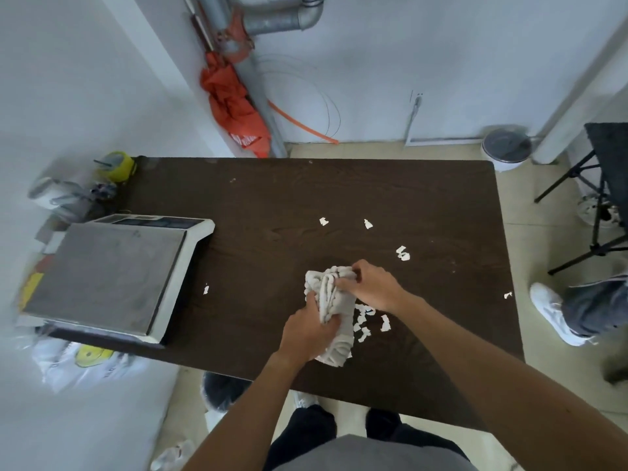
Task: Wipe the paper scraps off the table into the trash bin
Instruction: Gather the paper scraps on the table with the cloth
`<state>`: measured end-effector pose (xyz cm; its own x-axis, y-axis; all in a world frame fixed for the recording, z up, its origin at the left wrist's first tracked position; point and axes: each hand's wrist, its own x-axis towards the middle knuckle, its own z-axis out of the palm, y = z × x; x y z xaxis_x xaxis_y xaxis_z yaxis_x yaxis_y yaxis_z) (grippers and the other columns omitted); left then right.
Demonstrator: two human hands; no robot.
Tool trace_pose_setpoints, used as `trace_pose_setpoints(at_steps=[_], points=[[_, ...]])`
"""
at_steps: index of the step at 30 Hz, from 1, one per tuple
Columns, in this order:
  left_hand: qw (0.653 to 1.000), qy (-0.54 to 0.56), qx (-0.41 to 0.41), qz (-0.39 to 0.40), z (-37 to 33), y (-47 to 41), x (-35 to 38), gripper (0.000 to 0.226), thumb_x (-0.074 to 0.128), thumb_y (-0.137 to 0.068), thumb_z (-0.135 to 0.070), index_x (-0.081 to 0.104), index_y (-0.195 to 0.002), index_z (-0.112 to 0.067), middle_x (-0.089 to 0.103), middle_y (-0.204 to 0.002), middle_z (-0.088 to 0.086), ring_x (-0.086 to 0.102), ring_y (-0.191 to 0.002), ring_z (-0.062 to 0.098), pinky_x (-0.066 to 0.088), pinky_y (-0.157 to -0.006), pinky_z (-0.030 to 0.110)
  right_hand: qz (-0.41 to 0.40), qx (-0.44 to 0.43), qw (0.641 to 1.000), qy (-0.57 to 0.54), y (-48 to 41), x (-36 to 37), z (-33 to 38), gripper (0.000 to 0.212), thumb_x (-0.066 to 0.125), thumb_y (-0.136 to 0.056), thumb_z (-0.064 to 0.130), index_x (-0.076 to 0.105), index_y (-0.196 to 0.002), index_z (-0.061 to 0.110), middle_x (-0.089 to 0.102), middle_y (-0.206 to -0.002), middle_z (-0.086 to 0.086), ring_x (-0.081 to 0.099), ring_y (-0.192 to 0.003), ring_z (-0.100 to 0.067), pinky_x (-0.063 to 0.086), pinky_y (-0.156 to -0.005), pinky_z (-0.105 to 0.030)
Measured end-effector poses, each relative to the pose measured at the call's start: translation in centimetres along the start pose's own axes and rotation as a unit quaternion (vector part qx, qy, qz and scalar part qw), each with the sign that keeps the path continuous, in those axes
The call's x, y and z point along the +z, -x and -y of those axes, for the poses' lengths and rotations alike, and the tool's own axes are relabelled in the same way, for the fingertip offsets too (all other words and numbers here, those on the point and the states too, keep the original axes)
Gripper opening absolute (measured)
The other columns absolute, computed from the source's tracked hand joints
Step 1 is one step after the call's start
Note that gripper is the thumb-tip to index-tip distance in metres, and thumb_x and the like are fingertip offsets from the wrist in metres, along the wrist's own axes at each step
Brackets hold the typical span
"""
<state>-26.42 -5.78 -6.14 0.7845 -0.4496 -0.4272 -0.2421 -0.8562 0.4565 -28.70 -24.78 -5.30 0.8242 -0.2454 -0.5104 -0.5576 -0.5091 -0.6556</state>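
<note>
A crumpled white cloth point(331, 294) lies on the dark wooden table point(306, 198), held at both ends. My left hand point(307, 329) grips its near end and my right hand point(373, 285) pinches its far end. Several white paper scraps point(365, 321) sit bunched just right of the cloth. Loose scraps lie farther off: one point(323, 221), another point(368, 224), a third point(403, 253), one at the left point(206, 289) and one by the right edge point(507, 294). A black-lined bin point(222, 390) shows under the table's near edge, partly hidden.
A large weighing scale point(112, 273) fills the table's left end. A second bin point(506, 147) stands on the floor past the far right corner. Another person's shoe point(554, 314) and a black stand point(598, 205) are to the right. Plastic bags lie at the lower left.
</note>
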Motion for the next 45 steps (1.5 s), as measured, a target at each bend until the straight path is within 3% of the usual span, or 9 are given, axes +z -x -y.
trace_pose_setpoints(at_steps=[5, 9, 14, 17, 27, 31, 36, 39, 45], points=[[0.994, 0.085, -0.069, 0.018, 1.8, 0.2, -2.0, 0.064, 0.055, -0.093, -0.055, 0.033, -0.145, -0.024, 0.064, -0.118, -0.002, 0.062, -0.098, 0.020, 0.048, -0.083, 0.030, 0.039, -0.052, 0.998, 0.008, -0.7, 0.5, 2.2, 0.065, 0.055, -0.081, 0.062, 0.049, -0.131, 0.021, 0.061, -0.108, 0.007, 0.059, -0.098, -0.014, 0.047, -0.081, -0.033], [0.991, 0.107, -0.076, 0.033, 3.2, -0.6, -4.3, 0.065, 0.061, -0.090, -0.055, 0.039, -0.144, -0.027, 0.061, -0.128, -0.006, 0.060, -0.116, 0.021, 0.048, -0.096, 0.034, -0.007, -0.149, 0.984, 0.094, -0.9, 1.8, 4.0, 0.074, 0.058, -0.083, 0.055, 0.033, -0.146, 0.025, 0.044, -0.136, 0.001, 0.047, -0.124, -0.020, 0.040, -0.102, -0.040], [0.995, 0.063, -0.056, 0.060, 3.4, -2.6, -8.3, 0.074, 0.069, -0.076, -0.058, 0.042, -0.136, -0.024, 0.064, -0.117, -0.007, 0.063, -0.108, 0.022, 0.050, -0.097, 0.043, -0.006, -0.289, 0.924, 0.251, -1.3, 2.4, 6.7, 0.089, 0.068, -0.084, 0.034, 0.014, -0.154, 0.032, 0.010, -0.163, 0.001, 0.012, -0.149, -0.022, 0.018, -0.120, -0.045], [0.999, -0.017, 0.002, 0.036, 3.2, -3.4, -10.0, 0.076, 0.073, -0.078, -0.053, 0.039, -0.134, -0.015, 0.066, -0.116, -0.002, 0.066, -0.102, 0.024, 0.051, -0.087, 0.037, 0.005, -0.323, 0.878, 0.352, -2.4, 2.5, 9.0, 0.080, 0.059, -0.091, 0.044, 0.016, -0.156, 0.026, 0.007, -0.165, 0.000, 0.004, -0.151, -0.022, 0.009, -0.122, -0.045], [0.994, -0.007, 0.080, -0.071, 6.4, -5.3, -11.1, 0.043, 0.065, -0.086, -0.025, 0.046, -0.123, -0.016, 0.066, -0.107, 0.003, 0.064, -0.099, 0.025, 0.049, -0.081, 0.037, 0.050, -0.278, 0.825, 0.489, -6.1, 3.1, 13.6, 0.060, 0.052, -0.085, 0.055, 0.049, -0.133, 0.019, 0.053, -0.128, -0.004, 0.045, -0.122, -0.026, 0.031, -0.109, -0.042], [0.986, 0.048, 0.058, -0.147, 7.8, -5.8, -10.3, 0.072, 0.077, -0.083, -0.033, 0.041, -0.141, -0.010, 0.053, -0.134, 0.007, 0.052, -0.123, 0.023, 0.044, -0.100, 0.032, 0.043, -0.273, 0.821, 0.500, -7.9, 3.1, 14.5, 0.050, 0.055, -0.082, 0.053, 0.060, -0.120, 0.021, 0.052, -0.124, -0.004, 0.044, -0.118, -0.026, 0.034, -0.103, -0.040], [0.992, -0.028, -0.118, -0.013, 12.4, -6.6, -9.8, 0.125, 0.071, -0.074, -0.068, 0.002, -0.160, -0.008, 0.003, -0.167, 0.014, 0.005, -0.154, 0.030, 0.021, -0.122, 0.048, -0.008, -0.238, 0.871, 0.429, -10.9, 1.1, 15.6, 0.055, 0.059, -0.079, 0.043, 0.058, -0.126, 0.014, 0.051, -0.122, 0.000, 0.050, -0.113, -0.020, 0.037, -0.104, -0.036], [0.985, -0.153, -0.080, 0.027, 14.9, -6.1, -9.2, 0.120, 0.064, -0.080, -0.069, -0.004, -0.160, -0.010, -0.011, -0.168, 0.009, -0.006, -0.155, 0.026, 0.018, -0.122, 0.054, -0.036, -0.199, 0.889, 0.410, -13.1, -1.0, 16.0, 0.053, 0.061, -0.084, 0.043, 0.054, -0.126, 0.011, 0.055, -0.119, -0.003, 0.054, -0.111, -0.022, 0.038, -0.102, -0.037], [0.981, -0.164, -0.062, 0.082, 15.5, -6.2, -9.3, 0.133, 0.077, -0.075, -0.058, -0.015, -0.158, -0.010, -0.025, -0.165, 0.007, -0.017, -0.153, 0.025, 0.019, -0.120, 0.054, -0.116, -0.119, 0.893, 0.419, -17.4, -4.5, 14.9, 0.059, 0.063, -0.086, 0.035, 0.044, -0.136, 0.011, 0.054, -0.130, -0.011, 0.052, -0.122, -0.030, 0.036, -0.108, -0.046]])
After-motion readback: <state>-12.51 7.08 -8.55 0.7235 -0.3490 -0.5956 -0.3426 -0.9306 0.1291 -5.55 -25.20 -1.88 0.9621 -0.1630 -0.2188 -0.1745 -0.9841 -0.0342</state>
